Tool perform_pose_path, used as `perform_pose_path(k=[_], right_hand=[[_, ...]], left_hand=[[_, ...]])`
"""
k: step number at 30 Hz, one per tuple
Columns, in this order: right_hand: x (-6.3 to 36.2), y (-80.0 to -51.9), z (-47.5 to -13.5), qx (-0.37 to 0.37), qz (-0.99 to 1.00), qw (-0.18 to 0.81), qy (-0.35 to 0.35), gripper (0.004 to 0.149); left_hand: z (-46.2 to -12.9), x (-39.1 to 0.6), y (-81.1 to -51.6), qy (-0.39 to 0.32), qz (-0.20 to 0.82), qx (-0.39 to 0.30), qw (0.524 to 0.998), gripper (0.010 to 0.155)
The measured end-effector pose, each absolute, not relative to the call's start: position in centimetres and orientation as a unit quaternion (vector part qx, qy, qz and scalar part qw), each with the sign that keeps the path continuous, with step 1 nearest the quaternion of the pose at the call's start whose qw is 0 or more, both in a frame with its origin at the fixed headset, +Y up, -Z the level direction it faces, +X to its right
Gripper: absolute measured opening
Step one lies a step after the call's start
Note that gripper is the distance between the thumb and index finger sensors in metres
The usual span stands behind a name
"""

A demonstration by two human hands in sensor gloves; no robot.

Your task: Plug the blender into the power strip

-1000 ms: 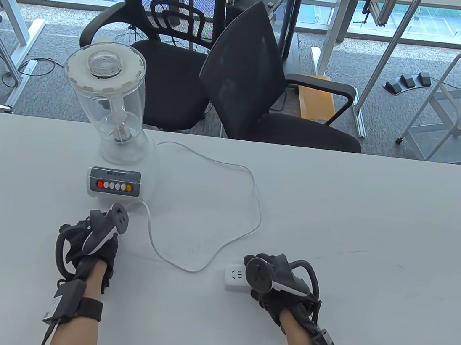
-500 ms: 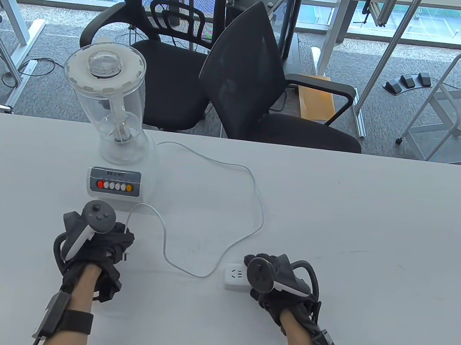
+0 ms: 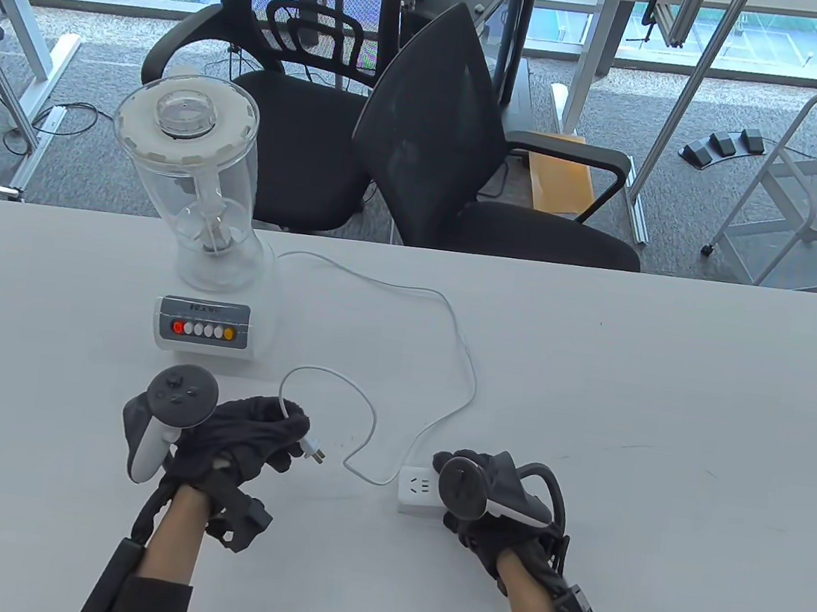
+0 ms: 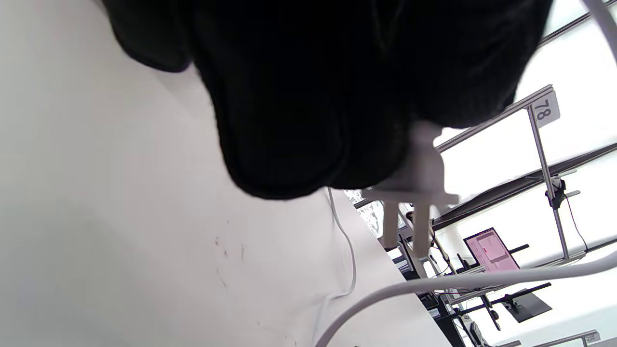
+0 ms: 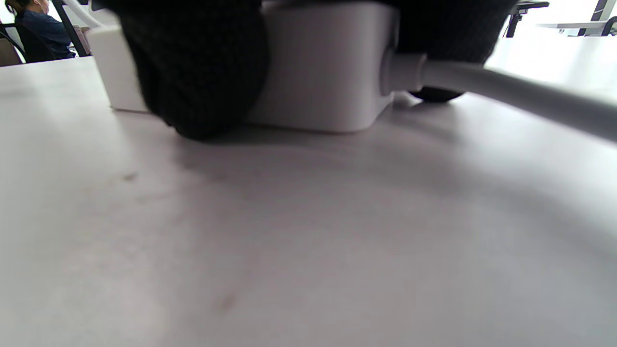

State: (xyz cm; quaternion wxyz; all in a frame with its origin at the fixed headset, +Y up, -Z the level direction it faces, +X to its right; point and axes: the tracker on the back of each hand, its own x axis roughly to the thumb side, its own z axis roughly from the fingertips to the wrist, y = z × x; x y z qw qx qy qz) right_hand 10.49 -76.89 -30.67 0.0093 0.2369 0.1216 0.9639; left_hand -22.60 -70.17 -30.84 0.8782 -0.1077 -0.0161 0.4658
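Observation:
The blender (image 3: pixel 203 219), a clear jug on a white base with a button panel, stands at the table's back left. Its white cord (image 3: pixel 457 335) loops across the table. My left hand (image 3: pixel 248 439) grips the white plug (image 3: pixel 312 451), prongs pointing right, a short way left of the power strip; the plug (image 4: pixel 414 193) shows in the left wrist view with two prongs sticking out. The white power strip (image 3: pixel 418 491) lies on the table. My right hand (image 3: pixel 487 504) holds it down, fingers around its body (image 5: pixel 313 67) in the right wrist view.
The white table (image 3: pixel 667 400) spreads wide to the right. Two black office chairs (image 3: pixel 459 147) stand behind its far edge. The power strip's own thick cable (image 5: pixel 520 96) leads off to the right.
My left hand lifted the plug from near the blender's base and carried it right toward the power strip, turning palm-side over. The cord's loop followed. The right hand stayed still.

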Motion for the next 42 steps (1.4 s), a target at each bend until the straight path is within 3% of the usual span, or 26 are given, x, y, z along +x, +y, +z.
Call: perform_pose_path(k=[25,42], right_hand=[[11.0,-77.1,-30.8,0.236,0.964,0.036,0.116,0.082],[11.3,-77.1,-30.9,0.234,0.964,0.046,0.113,0.082]], left_hand=[[-30.3,-11.3,-70.3,-0.111,0.326,-0.058,0.937,0.044],[-30.5,-7.4,-72.1,-0.127,0.206,-0.040,0.969,0.044]])
